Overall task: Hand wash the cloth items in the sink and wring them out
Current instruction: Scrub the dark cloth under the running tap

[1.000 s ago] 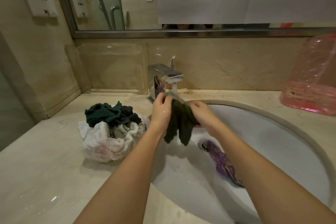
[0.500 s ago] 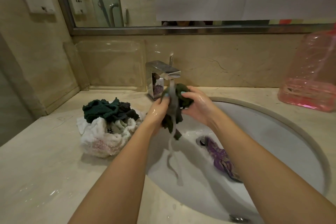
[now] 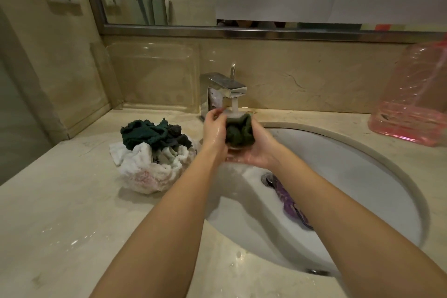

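Under running tap point(image 3: 227, 91), rinsing dark cloth point(image 3: 239, 130) balled in curled left hand point(image 3: 214, 133) and right hand point(image 3: 258, 151); wringing twist likely next

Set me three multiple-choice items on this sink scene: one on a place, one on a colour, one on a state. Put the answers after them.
1. Where does the purple cloth lie?
A. on the counter
B. in the sink, by the drain
C. in the pink container

2. What colour is the held cloth, gripped between the left hand and the right hand?
A. dark green
B. white
C. pink

3. In what state is the tap?
A. off
B. hidden behind an arm
C. running onto the held cloth

Answers:
1 B: it stretches across the white basin from the drain.
2 A: the bunched bundle between both hands is dark green.
3 C: a stream falls from the spout onto the bundle.
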